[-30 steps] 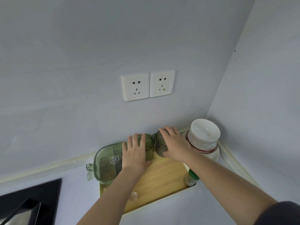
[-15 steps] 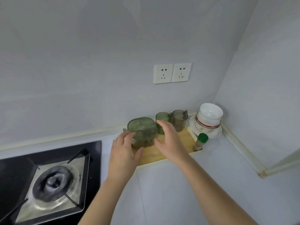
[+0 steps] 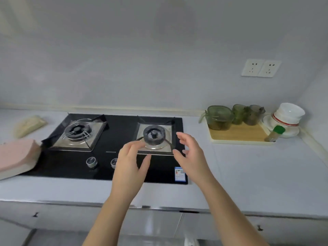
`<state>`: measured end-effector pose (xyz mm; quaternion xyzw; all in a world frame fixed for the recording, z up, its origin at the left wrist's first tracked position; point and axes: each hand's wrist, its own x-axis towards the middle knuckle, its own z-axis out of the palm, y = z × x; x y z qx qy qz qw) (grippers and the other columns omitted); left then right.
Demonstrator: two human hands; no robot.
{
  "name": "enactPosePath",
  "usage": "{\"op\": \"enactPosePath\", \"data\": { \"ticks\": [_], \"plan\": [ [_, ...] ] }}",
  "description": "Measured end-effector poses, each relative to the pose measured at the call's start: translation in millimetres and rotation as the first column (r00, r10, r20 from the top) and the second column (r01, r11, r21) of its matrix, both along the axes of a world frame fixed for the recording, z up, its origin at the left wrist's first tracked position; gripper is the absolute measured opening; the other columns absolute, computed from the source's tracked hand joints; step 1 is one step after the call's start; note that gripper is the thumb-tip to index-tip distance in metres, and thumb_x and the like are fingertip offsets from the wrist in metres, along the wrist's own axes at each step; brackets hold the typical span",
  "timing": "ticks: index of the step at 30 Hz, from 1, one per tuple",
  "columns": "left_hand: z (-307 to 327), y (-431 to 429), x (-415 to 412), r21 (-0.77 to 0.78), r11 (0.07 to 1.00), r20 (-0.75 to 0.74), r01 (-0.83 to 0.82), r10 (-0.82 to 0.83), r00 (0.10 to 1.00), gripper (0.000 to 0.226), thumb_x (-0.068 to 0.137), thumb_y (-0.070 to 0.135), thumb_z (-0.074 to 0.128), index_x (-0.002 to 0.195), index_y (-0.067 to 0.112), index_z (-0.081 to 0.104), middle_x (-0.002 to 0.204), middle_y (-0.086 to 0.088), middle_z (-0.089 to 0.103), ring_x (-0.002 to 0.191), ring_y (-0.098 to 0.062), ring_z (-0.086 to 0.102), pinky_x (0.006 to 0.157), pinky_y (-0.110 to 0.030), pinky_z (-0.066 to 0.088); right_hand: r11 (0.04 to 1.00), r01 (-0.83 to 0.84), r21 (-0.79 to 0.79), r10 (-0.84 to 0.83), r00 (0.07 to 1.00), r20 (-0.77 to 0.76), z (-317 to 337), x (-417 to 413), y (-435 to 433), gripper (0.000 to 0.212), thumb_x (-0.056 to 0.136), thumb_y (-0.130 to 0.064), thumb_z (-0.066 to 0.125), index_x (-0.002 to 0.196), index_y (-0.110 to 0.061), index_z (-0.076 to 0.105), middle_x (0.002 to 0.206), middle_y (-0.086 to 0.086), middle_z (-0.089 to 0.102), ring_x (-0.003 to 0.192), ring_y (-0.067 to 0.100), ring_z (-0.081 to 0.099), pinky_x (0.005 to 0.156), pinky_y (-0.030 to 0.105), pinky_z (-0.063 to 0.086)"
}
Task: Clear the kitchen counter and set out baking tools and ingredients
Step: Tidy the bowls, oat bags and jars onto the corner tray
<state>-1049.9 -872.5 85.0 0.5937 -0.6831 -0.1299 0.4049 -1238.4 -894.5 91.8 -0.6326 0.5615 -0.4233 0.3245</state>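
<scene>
My left hand [image 3: 130, 162] and my right hand [image 3: 190, 157] hover open and empty above the front of the black gas hob [image 3: 113, 144], near its right burner [image 3: 154, 135]. Far to the right, a wooden cutting board [image 3: 239, 134] carries a green lidded container [image 3: 219, 118] and two green glass cups [image 3: 238, 113] [image 3: 253, 114]. A small green-capped bottle [image 3: 274, 134] stands at the board's right end. Stacked white bowls on a plate [image 3: 288, 116] sit in the corner.
A pink cloth [image 3: 16, 157] lies at the hob's left edge, and a pale bag [image 3: 29, 124] rests behind it. Two knobs [image 3: 91, 162] sit on the hob's front. Wall sockets [image 3: 260, 68] are above the board. White counter [image 3: 257, 174] stretches to the right.
Both hands let go of the green cups and container and drew back from the corner. The view swung left, and the hands now hover over the hob.
</scene>
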Motion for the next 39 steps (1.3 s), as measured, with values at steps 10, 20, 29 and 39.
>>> {"op": "enactPosePath", "data": {
  "ticks": [10, 20, 29, 39],
  "plan": [
    [-13.3, 45.7, 139.2, 0.055, 0.967, -0.101, -0.248, 0.252, 0.962, 0.025, 0.087, 0.015, 0.064, 0.111, 0.023, 0.060, 0.115, 0.013, 0.053, 0.112, -0.008, 0.049, 0.087, -0.012, 0.035, 0.968, -0.251, 0.012, 0.251, 0.966, -0.066, 8.9, 149.5, -1.2, 0.045, 0.092, -0.015, 0.060, 0.132, -0.031, 0.048, 0.132, -0.015, 0.053, 0.120, -0.002, 0.049, 0.101, 0.025, 0.046],
    [-21.0, 14.0, 331.6, 0.109, 0.877, -0.053, -0.468, 0.475, 0.878, 0.025, 0.089, 0.017, 0.061, 0.113, 0.024, 0.060, 0.117, 0.014, 0.054, 0.109, -0.005, 0.049, 0.090, -0.022, 0.039, 0.875, -0.480, 0.063, 0.483, 0.875, -0.035, -13.0, 357.0, -72.9, 0.042, 0.092, -0.018, 0.059, 0.130, -0.033, 0.051, 0.127, -0.021, 0.054, 0.114, -0.007, 0.050, 0.093, 0.017, 0.045],
    [-33.6, 16.0, 482.1, 0.146, 0.747, -0.148, -0.648, 0.664, 0.732, 0.023, 0.089, 0.012, 0.061, 0.109, 0.024, 0.062, 0.117, 0.014, 0.055, 0.110, -0.005, 0.051, 0.084, -0.006, 0.034, 0.738, -0.663, 0.123, 0.673, 0.736, -0.069, -13.9, 531.4, -110.1, 0.040, 0.090, -0.014, 0.060, 0.124, -0.032, 0.051, 0.122, -0.019, 0.053, 0.111, -0.006, 0.050, 0.088, 0.016, 0.045],
    [-44.4, -1.9, 658.6, 0.195, 0.783, -0.108, -0.590, 0.615, 0.781, 0.024, 0.089, 0.015, 0.061, 0.109, 0.029, 0.058, 0.115, 0.015, 0.053, 0.101, -0.016, 0.057, 0.086, -0.032, 0.047, 0.759, -0.636, 0.139, 0.651, 0.733, -0.198, -25.5, 684.7, -118.7, 0.040, 0.090, -0.013, 0.059, 0.125, -0.030, 0.052, 0.122, -0.016, 0.053, 0.108, -0.004, 0.049, 0.084, 0.004, 0.036]
  ]
}}
